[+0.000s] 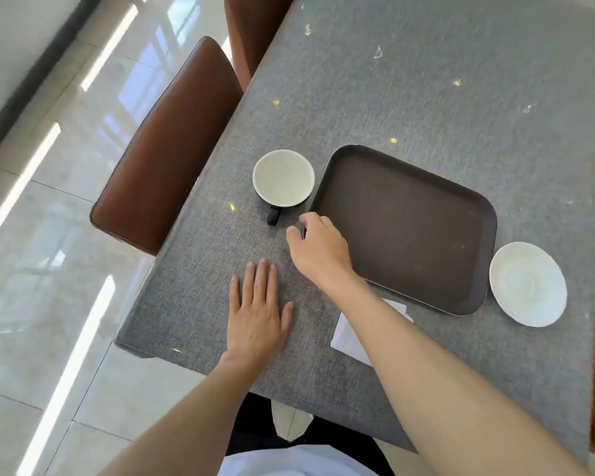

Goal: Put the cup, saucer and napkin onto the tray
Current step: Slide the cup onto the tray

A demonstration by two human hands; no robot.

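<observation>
Head view: the cup point(283, 177) is approached by the right hand point(318, 250), fingers loosely curled and empty, beside the bare tray point(406, 228).
The left hand point(258, 309) is laid flat and spread; the saucer point(528, 284) and napkin point(349, 333) are seen off-tray. The cup could be tipped if its handle is snagged.

Dining room, clothed table point(426, 80), leather chairs point(165, 149)

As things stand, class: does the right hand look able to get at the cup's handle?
Probably yes. The right hand hovers open beside the cup, whose handle points toward it, with only bare table between.
</observation>
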